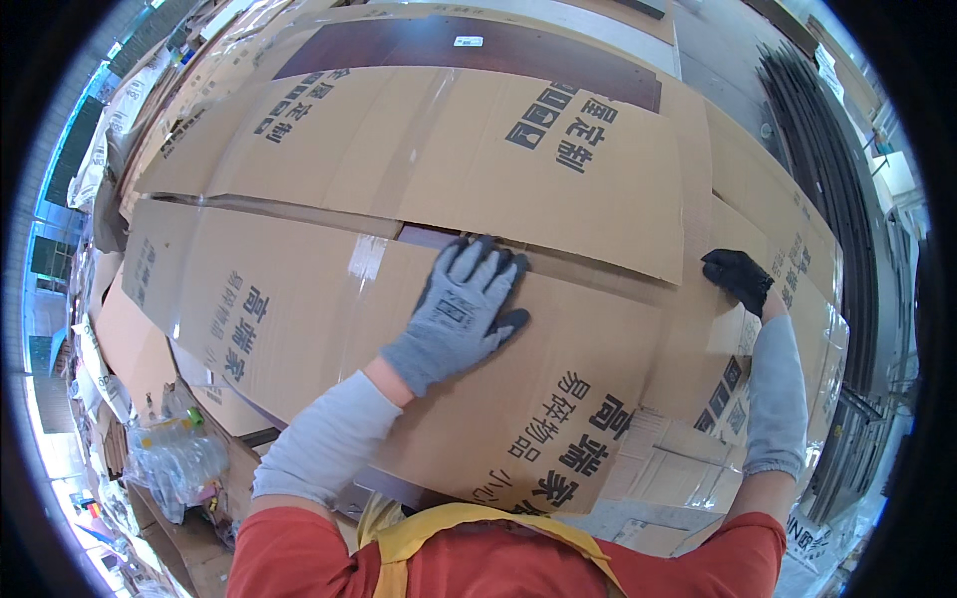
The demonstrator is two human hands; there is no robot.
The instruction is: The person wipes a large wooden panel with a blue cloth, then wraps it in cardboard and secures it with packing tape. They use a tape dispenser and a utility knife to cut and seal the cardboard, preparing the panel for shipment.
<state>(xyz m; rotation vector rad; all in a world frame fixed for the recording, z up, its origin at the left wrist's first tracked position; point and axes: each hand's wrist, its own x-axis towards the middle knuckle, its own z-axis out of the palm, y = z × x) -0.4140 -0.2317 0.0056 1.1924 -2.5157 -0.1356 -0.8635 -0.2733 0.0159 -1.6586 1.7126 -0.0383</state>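
My left hand, in a grey work glove with dark fingertips, lies flat with fingers apart on the near cardboard sheet, by its far edge. Beyond it lies the far cardboard sheet, and a narrow gap between the two shows a dark panel. My right hand, in a black glove, rests with bent fingers on the cardboard to the right of both sheets; whether it pinches anything is hidden. A dark reddish-brown board with a small white label lies past the far sheet. Both sheets bear printed writing.
Long dark strips are stacked along the right side. At the lower left lies a bundle of clear plastic among cardboard scraps. Stacked cardboard and white wrapping stand at the left. Taped cardboard extends near my right arm.
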